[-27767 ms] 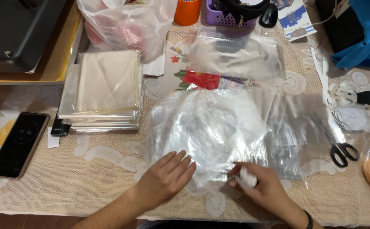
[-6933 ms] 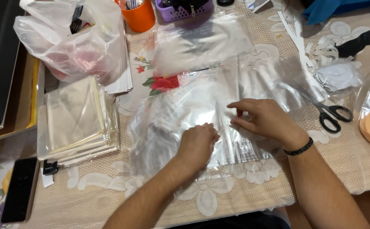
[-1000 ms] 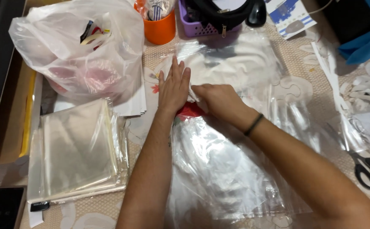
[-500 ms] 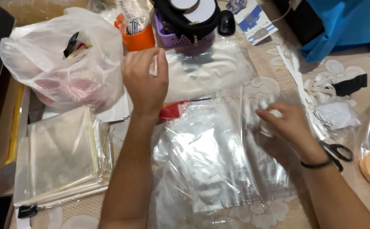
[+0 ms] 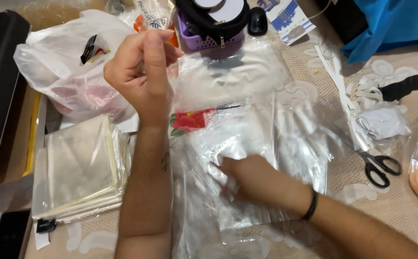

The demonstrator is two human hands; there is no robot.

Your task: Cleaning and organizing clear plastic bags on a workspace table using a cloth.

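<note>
left hand (image 5: 142, 67) raised, fingers pinched, contents unclear | right hand (image 5: 247, 180) flat on clear bag (image 5: 238, 158) | keep the film pressed smooth

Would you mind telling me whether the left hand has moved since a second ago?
Yes. The left hand has lifted off the red flower print and now hangs raised, farther from the body, in front of the white plastic bag.

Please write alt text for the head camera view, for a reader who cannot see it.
A person's right hand presses on clear plastic bags spread on a table, while the left hand is raised, fingers pinched together. A stack of clear bags lies to the left and scissors to the right.
</note>
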